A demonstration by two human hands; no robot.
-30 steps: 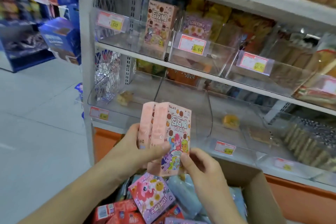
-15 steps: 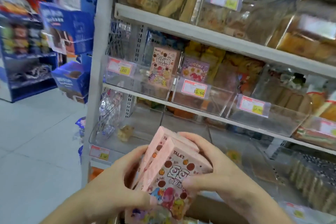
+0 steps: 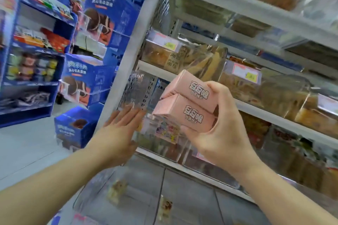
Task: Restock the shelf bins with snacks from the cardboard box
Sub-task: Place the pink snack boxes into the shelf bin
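- Boxes: two pink snack boxes, stacked one on the other, are held up in front of the shelf's left end, level with a clear bin in which a matching pink box appears to stand.
- Right hand: fingers and thumb are clamped round the stack from its right end, with the printed narrow sides turned toward the camera.
- Left hand: fingers are straight and slightly apart, the palm laid flat against the bin's front or side; nothing is gripped.
- Step in hand, as judged: the bin is being steadied or opened so the pair can be slid in.
- For a clean placement, the stack should be kept squeezed so the upper box is not sheared off, and turned upright to match the box inside.
- Shelf: neighbouring bins hold bagged snacks behind price tags; blue displays stand well apart at left.
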